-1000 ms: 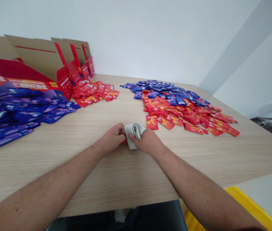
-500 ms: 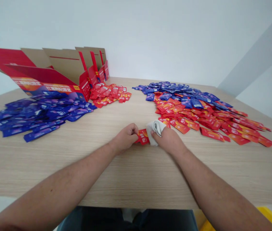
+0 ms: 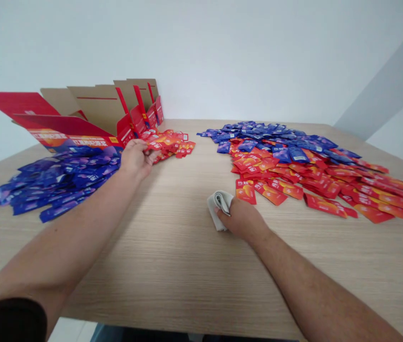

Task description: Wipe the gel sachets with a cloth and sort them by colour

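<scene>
My left hand (image 3: 138, 159) reaches to the small pile of red sachets (image 3: 182, 147) beside the boxes. Its fingertips pinch the near edge of a red sachet (image 3: 157, 142), which lies over the others. In front of me my right hand (image 3: 242, 218) is closed around a folded grey-white cloth (image 3: 219, 209), low over the table. Closest to that hand is a loose red sachet (image 3: 245, 191) at the front of the large right-hand pile.
Open red cardboard boxes (image 3: 69, 124) stand in a row at the back left. Before them lies a heap of blue sachets (image 3: 66, 178). On the right spreads a large heap, blue sachets (image 3: 258, 130) behind and red sachets (image 3: 315, 178) in front. A wall (image 3: 201, 57) closes off the wooden table (image 3: 173, 266).
My left hand has carried the red sachet from beside the cloth, away and leftward to the small red pile. My right hand keeps the cloth and has moved slightly nearer.
</scene>
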A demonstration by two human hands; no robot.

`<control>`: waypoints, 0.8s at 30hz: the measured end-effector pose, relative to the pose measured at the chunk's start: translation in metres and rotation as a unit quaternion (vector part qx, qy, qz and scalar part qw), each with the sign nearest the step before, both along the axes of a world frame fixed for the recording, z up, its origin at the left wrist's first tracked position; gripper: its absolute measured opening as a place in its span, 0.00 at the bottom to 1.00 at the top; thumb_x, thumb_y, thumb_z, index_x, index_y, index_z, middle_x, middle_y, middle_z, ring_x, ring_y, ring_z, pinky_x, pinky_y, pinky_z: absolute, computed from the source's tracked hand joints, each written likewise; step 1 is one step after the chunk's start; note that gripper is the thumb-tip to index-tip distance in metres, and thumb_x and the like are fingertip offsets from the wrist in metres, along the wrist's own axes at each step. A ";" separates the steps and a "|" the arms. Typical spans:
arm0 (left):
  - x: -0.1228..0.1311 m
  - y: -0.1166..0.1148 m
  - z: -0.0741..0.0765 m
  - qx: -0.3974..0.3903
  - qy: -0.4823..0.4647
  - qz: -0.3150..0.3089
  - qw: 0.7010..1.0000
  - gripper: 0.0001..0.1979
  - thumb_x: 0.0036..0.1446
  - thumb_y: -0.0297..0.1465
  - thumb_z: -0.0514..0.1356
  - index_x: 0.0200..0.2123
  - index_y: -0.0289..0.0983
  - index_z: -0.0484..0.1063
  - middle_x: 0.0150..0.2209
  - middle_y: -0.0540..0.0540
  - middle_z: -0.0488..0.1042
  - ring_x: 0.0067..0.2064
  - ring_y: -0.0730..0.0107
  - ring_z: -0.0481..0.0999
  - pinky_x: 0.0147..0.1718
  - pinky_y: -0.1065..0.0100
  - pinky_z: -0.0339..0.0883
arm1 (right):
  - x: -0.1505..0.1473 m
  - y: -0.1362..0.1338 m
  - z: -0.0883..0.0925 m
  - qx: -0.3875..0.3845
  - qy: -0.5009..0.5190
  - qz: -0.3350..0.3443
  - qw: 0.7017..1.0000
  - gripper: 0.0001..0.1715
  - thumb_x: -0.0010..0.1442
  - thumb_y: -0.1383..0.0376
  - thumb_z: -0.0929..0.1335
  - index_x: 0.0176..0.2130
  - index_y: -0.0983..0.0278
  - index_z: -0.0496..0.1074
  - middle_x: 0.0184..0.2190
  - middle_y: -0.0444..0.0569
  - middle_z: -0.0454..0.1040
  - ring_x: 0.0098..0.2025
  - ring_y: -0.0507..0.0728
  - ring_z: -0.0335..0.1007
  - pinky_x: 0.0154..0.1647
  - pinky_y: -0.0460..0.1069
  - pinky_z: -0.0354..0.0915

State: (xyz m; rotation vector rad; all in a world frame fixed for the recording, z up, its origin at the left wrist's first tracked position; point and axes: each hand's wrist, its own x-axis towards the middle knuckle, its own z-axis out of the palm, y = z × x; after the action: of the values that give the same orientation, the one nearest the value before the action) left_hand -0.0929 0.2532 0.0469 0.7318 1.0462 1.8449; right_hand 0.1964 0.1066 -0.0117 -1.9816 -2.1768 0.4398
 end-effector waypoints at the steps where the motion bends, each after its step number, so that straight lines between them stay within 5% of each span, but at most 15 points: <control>1: -0.006 0.016 0.003 0.002 -0.001 0.020 1.000 0.14 0.50 0.13 0.52 0.29 0.38 0.61 0.21 0.56 0.60 0.23 0.79 0.62 0.35 0.68 0.77 | 0.000 0.000 0.000 0.002 -0.003 0.004 1.000 0.25 0.64 0.50 0.63 0.47 0.65 0.75 0.36 0.60 0.80 0.39 0.64 0.78 0.35 0.51 0.64; 5: -0.016 0.066 0.006 -0.032 0.015 0.064 0.997 0.13 0.56 0.14 0.51 0.33 0.39 0.61 0.23 0.55 0.63 0.25 0.78 0.68 0.34 0.70 0.75 | 0.002 0.001 0.002 0.005 -0.005 0.023 1.000 0.24 0.64 0.50 0.63 0.47 0.64 0.75 0.36 0.58 0.80 0.39 0.63 0.78 0.35 0.51 0.65; 9: -0.007 0.079 -0.013 -0.142 0.067 0.075 0.985 0.08 0.59 0.20 0.52 0.34 0.40 0.60 0.22 0.54 0.65 0.24 0.72 0.73 0.26 0.70 0.73 | 0.003 0.001 0.003 0.009 0.000 0.038 0.999 0.23 0.64 0.51 0.63 0.49 0.63 0.74 0.39 0.57 0.81 0.41 0.62 0.78 0.37 0.50 0.65; 16: 0.036 0.031 -0.051 -0.176 0.149 -0.028 0.973 0.07 0.55 0.21 0.55 0.32 0.39 0.62 0.18 0.57 0.61 0.17 0.75 0.66 0.17 0.76 0.64 | 0.005 0.000 0.004 0.002 0.006 0.051 0.999 0.25 0.66 0.50 0.62 0.51 0.62 0.73 0.43 0.57 0.80 0.45 0.62 0.77 0.42 0.51 0.66; 24: 0.080 -0.030 -0.051 -0.149 0.214 -0.173 0.950 0.08 0.51 0.23 0.59 0.35 0.38 0.65 0.20 0.57 0.64 0.17 0.76 0.66 0.15 0.78 0.59 | 0.007 -0.001 0.009 0.029 0.053 0.042 0.997 0.28 0.65 0.49 0.63 0.53 0.65 0.72 0.44 0.60 0.80 0.45 0.64 0.77 0.42 0.51 0.66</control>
State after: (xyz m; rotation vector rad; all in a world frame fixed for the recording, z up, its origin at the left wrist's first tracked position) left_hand -0.0127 0.2229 -0.0046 1.0797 1.3358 1.2190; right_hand 0.2038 0.1055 -0.0025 -1.8008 -2.1864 0.4774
